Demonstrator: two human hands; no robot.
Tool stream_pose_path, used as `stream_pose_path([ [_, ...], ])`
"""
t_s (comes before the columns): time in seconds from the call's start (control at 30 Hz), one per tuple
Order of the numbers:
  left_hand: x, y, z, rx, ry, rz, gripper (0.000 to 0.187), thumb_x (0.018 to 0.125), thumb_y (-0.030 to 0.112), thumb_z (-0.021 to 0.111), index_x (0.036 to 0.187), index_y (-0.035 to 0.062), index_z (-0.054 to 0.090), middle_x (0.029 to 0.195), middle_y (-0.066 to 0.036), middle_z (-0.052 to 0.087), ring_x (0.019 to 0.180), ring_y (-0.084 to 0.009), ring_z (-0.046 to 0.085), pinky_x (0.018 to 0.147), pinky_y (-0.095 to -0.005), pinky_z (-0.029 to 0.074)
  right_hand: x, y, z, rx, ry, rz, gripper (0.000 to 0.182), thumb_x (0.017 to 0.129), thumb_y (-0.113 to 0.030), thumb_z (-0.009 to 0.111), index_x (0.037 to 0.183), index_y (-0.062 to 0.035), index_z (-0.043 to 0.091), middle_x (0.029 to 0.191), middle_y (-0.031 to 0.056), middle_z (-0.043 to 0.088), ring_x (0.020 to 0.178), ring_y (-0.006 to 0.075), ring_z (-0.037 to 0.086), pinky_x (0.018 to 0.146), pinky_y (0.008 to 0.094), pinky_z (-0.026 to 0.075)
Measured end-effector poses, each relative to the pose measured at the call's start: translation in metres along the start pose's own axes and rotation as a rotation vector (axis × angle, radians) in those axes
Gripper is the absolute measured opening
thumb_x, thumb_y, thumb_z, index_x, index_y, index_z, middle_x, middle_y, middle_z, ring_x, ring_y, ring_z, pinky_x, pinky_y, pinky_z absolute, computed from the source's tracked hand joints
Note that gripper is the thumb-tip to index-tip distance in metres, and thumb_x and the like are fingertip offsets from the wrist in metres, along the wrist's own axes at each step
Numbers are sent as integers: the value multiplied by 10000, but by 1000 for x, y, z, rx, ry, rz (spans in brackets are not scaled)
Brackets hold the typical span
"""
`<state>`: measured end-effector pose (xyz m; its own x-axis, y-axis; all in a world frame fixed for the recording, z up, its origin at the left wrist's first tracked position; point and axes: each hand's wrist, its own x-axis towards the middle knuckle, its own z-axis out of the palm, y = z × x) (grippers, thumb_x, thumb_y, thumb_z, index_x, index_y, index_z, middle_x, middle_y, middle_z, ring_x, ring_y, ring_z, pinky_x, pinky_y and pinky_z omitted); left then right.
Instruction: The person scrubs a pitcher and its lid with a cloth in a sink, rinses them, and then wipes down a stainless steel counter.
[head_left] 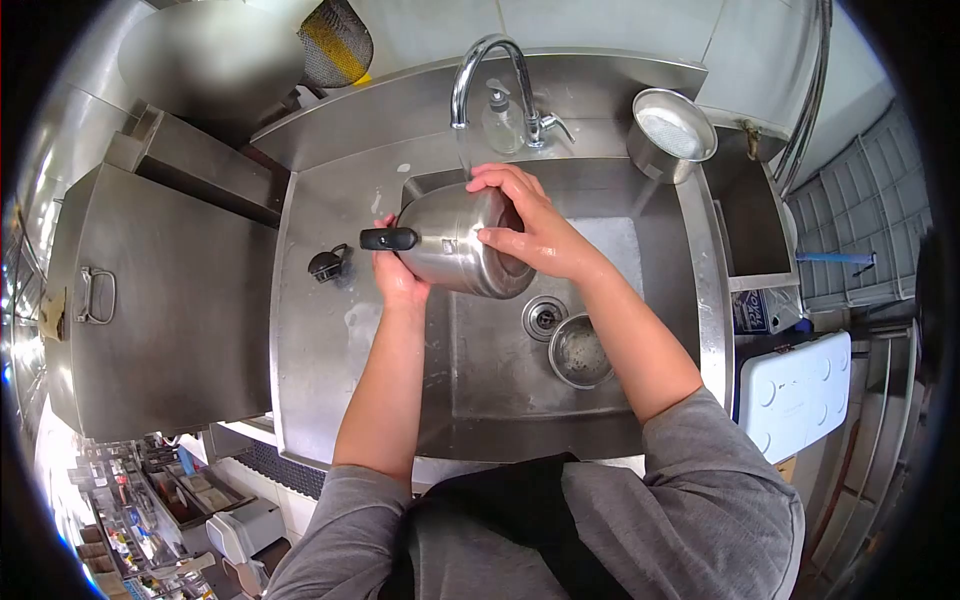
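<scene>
Over the sink (690,300), a shiny stainless steel jug (450,245) with a black handle lies tilted on its side between my hands. My left hand (400,280) grips it from below near the handle end, with part of the fingers hidden behind the jug. Curved around its other end is my right hand (530,225), thumb and fingers pressed on the metal. A thin stream of water falls from the curved faucet (490,45) just behind the jug. To the left, a small black lid (326,265) rests on the wet steel counter.
A round metal bowl (582,352) sits in the sink beside the drain (545,318). At the back stand a clear soap pump bottle (502,125) and, on the right corner, a steel pot (650,145). A white plastic lid (797,395) is at the right.
</scene>
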<state>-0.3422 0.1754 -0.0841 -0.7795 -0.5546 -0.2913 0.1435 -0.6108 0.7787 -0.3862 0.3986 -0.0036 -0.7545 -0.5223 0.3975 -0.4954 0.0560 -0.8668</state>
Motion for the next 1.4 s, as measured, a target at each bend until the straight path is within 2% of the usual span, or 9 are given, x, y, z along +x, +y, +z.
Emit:
stream_pose_path([
  [0.3,-12,7,9,-34,-14,151,354,952,418,538,1093,98,596,1108,-48,601,1005,-213,575,895,-400,479,2,-5,2,55,-22,52,426,737,-126,672,1134,-121,516,1286,88,458,1240,301,370,1073,398,264],
  [0.5,-11,5,13,-34,61,175,359,945,413,553,1098,91,598,1074,-57,614,997,-198,582,883,-366,487,6,19,14,77,128,36,343,800,-293,704,1076,-152,559,1107,39,540,1106,245,453,954,348,345],
  [0.63,-7,9,18,28,16,235,314,931,356,600,1073,76,614,1057,-52,622,993,-176,582,873,-333,489,13,50,8,439,172,350,297,937,-342,570,1036,-62,589,1001,20,585,947,135,524,869,272,397],
  [0.7,4,7,18,212,-88,446,254,916,282,641,1034,57,638,1044,-43,626,986,-142,571,850,-300,481,13,70,-3,512,-24,617,395,952,-384,535,1113,-28,595,1043,29,610,923,135,554,839,296,428],
  [0.87,-2,12,55,621,-90,595,202,886,190,685,1004,28,665,964,-34,659,923,-121,580,843,-253,453,31,65,-8,147,-296,796,570,961,-506,431,1173,-7,607,1095,136,644,964,222,595,879,328,443],
  [0.97,12,16,67,504,-41,394,209,864,187,714,967,14,658,926,-36,653,861,-118,582,790,-254,462,44,66,-6,65,-265,692,591,971,-512,386,1165,-3,616,1083,175,647,987,248,594,914,330,433],
  [1.03,18,18,70,447,-14,291,215,853,185,729,948,7,654,907,-36,650,829,-116,583,763,-255,467,47,68,-3,-122,-267,304,517,995,-424,417,1271,-11,558,1174,137,622,1040,223,578,947,310,424],
  [1.17,19,22,81,498,-22,216,216,836,184,745,930,15,650,893,-50,653,789,-121,588,734,-257,474,46,78,-6,-24,-279,259,469,1008,-370,411,1302,-27,538,1183,116,622,1033,192,582,936,304,433],
  [1.4,22,15,89,602,-34,176,130,838,85,707,923,6,647,878,-48,663,795,-120,598,717,-254,475,36,86,-8,337,-264,515,441,1013,-332,417,1322,-36,523,1205,88,611,1043,145,568,924,276,435],
])
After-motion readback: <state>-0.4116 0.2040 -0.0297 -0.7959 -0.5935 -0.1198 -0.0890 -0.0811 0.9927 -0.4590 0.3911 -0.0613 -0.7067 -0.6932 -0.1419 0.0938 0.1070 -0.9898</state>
